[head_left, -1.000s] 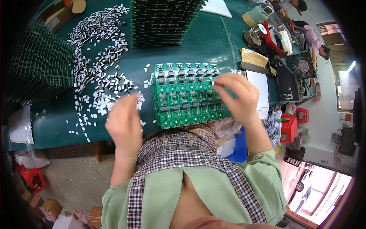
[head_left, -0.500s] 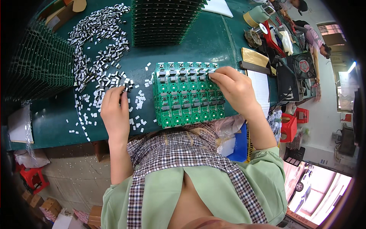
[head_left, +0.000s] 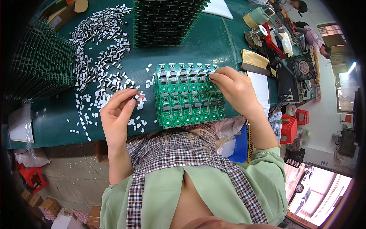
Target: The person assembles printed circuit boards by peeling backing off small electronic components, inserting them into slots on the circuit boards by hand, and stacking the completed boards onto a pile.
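A panel of green circuit boards lies in front of me, apparently on top of others like it. Small digit displays sit in its upper row, with dark parts beside them. At the upper right of the panel my right hand is closed in a pinch on a small digit display, mostly covered by the fingertips. My left hand, left of the panel, pinches another small black-and-white digit display between thumb and fingers. Beyond that hand spreads a loose pile of such displays.
Tall stacks of green circuit boards stand at the back and far left of the green table. Right of the panel lie white paper and a brown pad. A cup stands farther back; another person is beyond.
My left hand has come up from the loose pile and moved right, toward the panel, with a display in its fingers. My right hand has stayed at the panel's upper right.
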